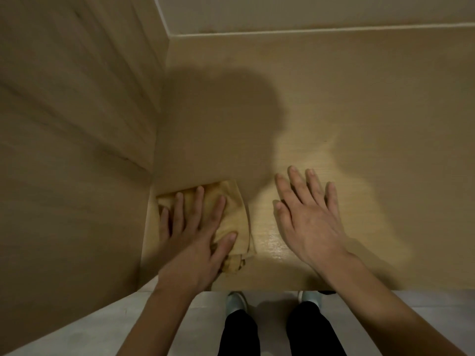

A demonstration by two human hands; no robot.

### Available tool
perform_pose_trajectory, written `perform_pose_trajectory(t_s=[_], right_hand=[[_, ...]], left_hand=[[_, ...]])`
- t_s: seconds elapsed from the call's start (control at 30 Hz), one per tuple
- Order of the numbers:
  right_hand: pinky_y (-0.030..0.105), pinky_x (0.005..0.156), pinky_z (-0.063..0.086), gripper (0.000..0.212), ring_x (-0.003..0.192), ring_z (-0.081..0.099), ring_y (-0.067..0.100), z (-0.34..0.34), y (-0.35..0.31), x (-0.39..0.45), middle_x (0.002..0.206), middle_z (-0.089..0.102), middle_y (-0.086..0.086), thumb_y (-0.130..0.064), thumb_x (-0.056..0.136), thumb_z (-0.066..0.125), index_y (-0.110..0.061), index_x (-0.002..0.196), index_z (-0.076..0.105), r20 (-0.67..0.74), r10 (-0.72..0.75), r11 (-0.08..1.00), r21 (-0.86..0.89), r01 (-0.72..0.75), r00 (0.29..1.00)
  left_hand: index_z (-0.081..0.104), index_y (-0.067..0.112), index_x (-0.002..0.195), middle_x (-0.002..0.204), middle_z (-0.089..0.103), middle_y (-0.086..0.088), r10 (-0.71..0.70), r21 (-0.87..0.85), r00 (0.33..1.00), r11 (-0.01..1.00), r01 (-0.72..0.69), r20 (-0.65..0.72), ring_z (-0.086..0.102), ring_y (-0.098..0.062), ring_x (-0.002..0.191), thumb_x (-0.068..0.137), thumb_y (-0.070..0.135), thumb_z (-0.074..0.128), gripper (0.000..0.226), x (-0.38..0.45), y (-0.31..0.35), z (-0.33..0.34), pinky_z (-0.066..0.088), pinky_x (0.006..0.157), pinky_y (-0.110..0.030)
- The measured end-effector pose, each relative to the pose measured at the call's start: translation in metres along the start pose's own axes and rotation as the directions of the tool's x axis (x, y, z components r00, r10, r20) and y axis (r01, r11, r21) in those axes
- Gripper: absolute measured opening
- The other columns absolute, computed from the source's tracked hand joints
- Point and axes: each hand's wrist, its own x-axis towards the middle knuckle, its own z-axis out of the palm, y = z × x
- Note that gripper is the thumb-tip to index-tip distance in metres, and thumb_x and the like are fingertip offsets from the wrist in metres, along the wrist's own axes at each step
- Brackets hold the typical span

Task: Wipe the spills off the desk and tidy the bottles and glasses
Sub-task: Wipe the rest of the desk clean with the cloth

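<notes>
Flat, left hand [195, 235] presses cloth [231, 211] onto desk [359, 111].

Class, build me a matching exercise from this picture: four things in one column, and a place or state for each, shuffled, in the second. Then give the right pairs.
Things
1. left hand
2. right hand
3. yellow cloth
4. shoes

Places or states
A. on the floor below the desk edge
B. spread open, empty, above the bare desk
C. pressed flat on the cloth
D. bunched in the desk corner by the side panel

Pairs: 1-C, 2-B, 3-D, 4-A
</notes>
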Motion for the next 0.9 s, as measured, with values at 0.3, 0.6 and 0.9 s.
perform_pose_trajectory(t_s=[0.3, 0.6, 0.9], right_hand=[[0.053, 0.123, -0.007, 0.059, 0.154, -0.018, 0.021, -0.002, -0.009, 0.008, 0.170, -0.010, -0.009, -0.049, 0.104, 0.009, -0.036, 0.161, -0.001, -0.052, 0.013, 1.000, 0.016, -0.012, 0.999], [0.054, 0.123, -0.008, 0.066, 0.154, -0.021, 0.021, -0.007, -0.018, 0.008, 0.169, -0.011, -0.013, -0.055, 0.096, -0.007, -0.039, 0.160, -0.004, -0.072, 0.023, 0.999, 0.041, -0.020, 0.997], [0.056, 0.123, -0.007, 0.065, 0.155, -0.014, 0.022, -0.021, 0.004, 0.050, 0.170, -0.006, -0.011, -0.055, 0.098, -0.002, -0.038, 0.161, 0.003, -0.059, -0.034, 0.999, -0.038, 0.032, 0.998]], left_hand=[[-0.003, 0.050, 0.156, 0.169, -0.009, 0.007, 0.038, 0.000, 0.996, 0.999, -0.038, -0.075, -0.010, -0.027, 0.155, 0.092, 0.078, 0.010, 0.071, 0.090, -0.004, -0.022, -0.005, 0.123, -0.051], [-0.028, 0.053, 0.147, 0.162, -0.032, 0.012, -0.013, -0.075, 1.000, 0.997, 0.012, -0.025, -0.034, -0.020, 0.147, 0.086, 0.080, -0.010, 0.069, 0.040, 0.004, -0.003, -0.020, 0.119, -0.045], [-0.008, 0.056, 0.153, 0.168, -0.012, 0.010, 0.016, -0.019, 0.993, 1.000, -0.018, -0.113, -0.013, -0.025, 0.154, 0.089, 0.082, 0.003, 0.071, 0.109, -0.002, -0.017, -0.009, 0.122, -0.049]])
